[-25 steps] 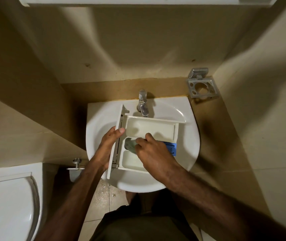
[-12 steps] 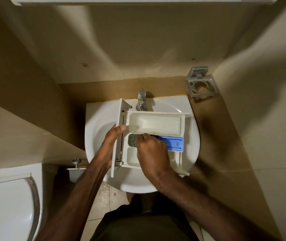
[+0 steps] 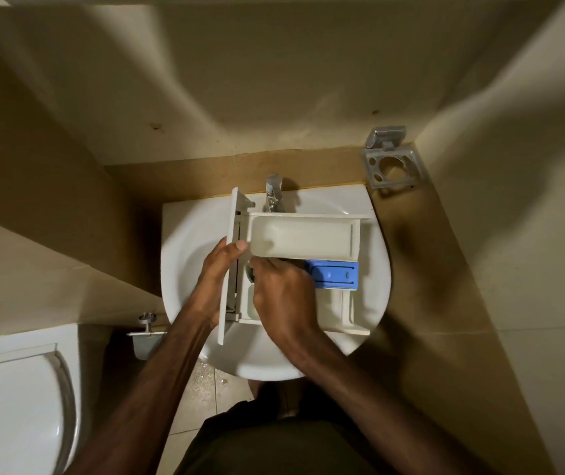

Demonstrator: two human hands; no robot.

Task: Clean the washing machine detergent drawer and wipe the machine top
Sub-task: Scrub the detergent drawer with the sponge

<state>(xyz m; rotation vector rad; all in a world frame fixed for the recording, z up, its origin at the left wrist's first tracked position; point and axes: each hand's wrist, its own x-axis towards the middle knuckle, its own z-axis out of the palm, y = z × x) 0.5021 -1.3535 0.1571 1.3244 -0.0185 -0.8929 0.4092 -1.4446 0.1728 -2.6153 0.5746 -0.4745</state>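
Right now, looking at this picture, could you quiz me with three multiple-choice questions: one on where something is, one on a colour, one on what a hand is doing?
1. Where is the detergent drawer?
A. On the toilet lid
B. Over the sink
C. On the floor

2. What colour is the insert in the drawer's middle compartment?
A. Blue
B. Red
C. Green

3. What is the left hand doing?
A. Turning the tap
B. Hanging idle
C. Gripping the drawer's front panel

Answers:
1. B, the drawer sits across the white sink basin, just below the tap.
2. A, the blue insert lies beside the right hand.
3. C, its thumb curls over the panel's edge while the right hand works a dark scrubber in the compartment.
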